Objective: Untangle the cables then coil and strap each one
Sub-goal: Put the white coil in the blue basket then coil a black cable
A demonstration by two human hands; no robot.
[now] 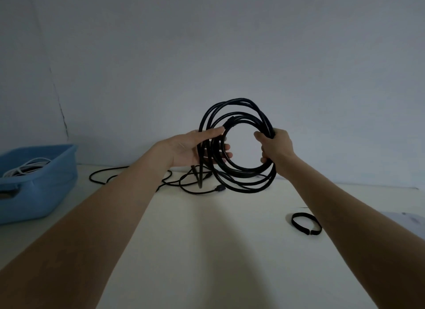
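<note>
A thick black cable (239, 108) is wound into a coil of several loops and held upright above the table. My right hand (277, 147) grips the coil's right side, fingers curled round the bundle. My left hand (190, 150) holds the left side, thumb on the front of the loops and fingers behind them. One free end (200, 177) hangs down from the coil toward the table. A thinner black cable (128, 170) lies loose on the table behind my left arm. A black strap (305, 223) lies curled in an open ring at the right.
A blue plastic bin (46, 182) stands at the left edge of the white table (207, 239) with a white cable (25, 168) inside. A plain wall rises right behind the table.
</note>
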